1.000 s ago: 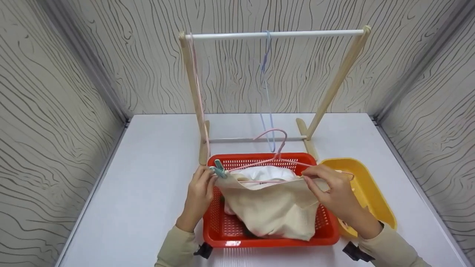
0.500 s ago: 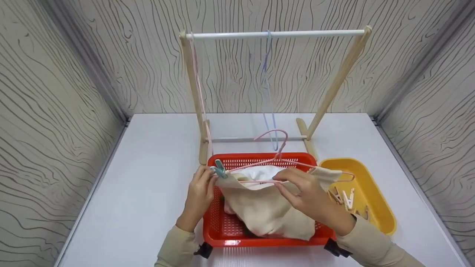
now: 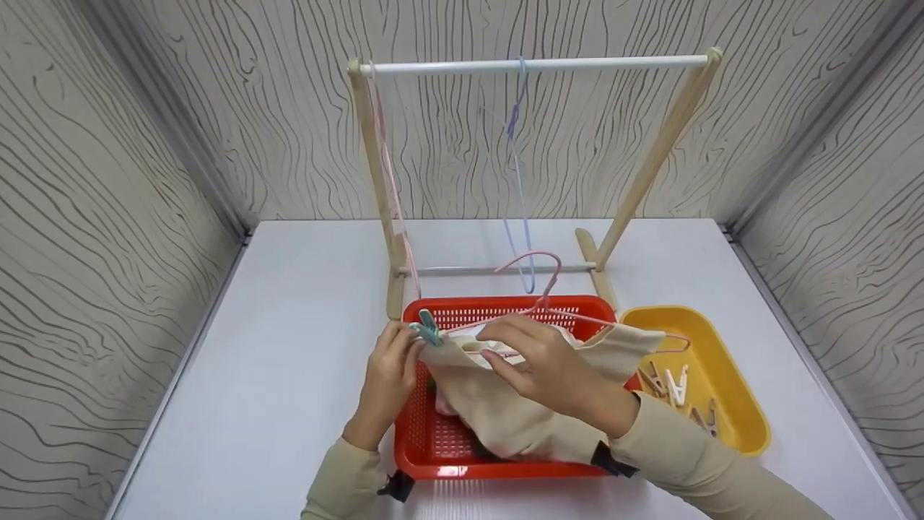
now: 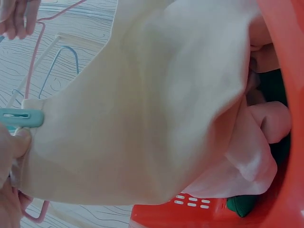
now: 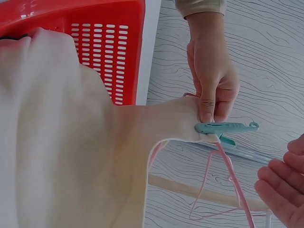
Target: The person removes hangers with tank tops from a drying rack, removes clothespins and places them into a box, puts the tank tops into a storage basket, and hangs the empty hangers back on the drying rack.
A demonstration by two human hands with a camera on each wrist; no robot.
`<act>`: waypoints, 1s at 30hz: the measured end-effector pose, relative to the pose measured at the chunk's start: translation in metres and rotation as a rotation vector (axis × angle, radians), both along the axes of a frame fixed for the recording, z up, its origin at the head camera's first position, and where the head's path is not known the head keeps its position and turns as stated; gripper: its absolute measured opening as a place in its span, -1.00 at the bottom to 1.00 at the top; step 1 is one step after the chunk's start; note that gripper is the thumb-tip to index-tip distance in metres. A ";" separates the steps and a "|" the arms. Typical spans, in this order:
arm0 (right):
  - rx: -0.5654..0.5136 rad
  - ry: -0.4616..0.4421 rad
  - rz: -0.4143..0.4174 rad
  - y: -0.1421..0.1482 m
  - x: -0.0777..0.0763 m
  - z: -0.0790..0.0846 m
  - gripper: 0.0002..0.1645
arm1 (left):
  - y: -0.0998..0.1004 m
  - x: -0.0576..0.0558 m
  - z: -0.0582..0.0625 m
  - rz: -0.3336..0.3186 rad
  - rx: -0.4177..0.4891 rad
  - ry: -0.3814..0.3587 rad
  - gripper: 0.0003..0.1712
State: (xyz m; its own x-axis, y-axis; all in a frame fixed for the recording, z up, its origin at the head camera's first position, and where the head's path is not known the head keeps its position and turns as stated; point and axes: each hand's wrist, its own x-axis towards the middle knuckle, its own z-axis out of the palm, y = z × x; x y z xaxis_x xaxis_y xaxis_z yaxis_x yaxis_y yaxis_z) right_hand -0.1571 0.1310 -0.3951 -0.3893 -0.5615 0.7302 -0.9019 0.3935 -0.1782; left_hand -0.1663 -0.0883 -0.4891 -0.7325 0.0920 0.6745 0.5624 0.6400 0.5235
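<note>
A cream top (image 3: 498,419) with a wide neckline hangs on a pink hanger (image 3: 552,282) above a red basket (image 3: 447,471). My left hand (image 3: 386,379) pinches the top's left shoulder and the hanger beneath it. Right beside those fingers, a teal clothespin (image 3: 427,331) is clamped on the shoulder, shown closer in the right wrist view as the same clothespin (image 5: 225,127). My right hand (image 3: 552,368) is in front of the neckline, thumb and fingers apart, holding nothing. The opposite shoulder lies over the hanger's right arm without a clothespin.
A yellow tray (image 3: 747,390) with several clothespins (image 3: 677,386) stands right of the basket. Behind rises a wooden rack with a white bar (image 3: 455,68), where a blue hanger (image 3: 514,126) and another pink hanger (image 3: 386,155) hang. White and pink cloth lies in the basket.
My right hand has let go of the top's right shoulder and moved left across the neckline towards the clothespin. The left hand has stayed in place.
</note>
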 end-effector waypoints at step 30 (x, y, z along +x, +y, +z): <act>0.285 -0.147 -0.137 -0.053 -0.026 0.000 -0.54 | 0.001 0.002 0.000 -0.005 -0.029 0.052 -0.85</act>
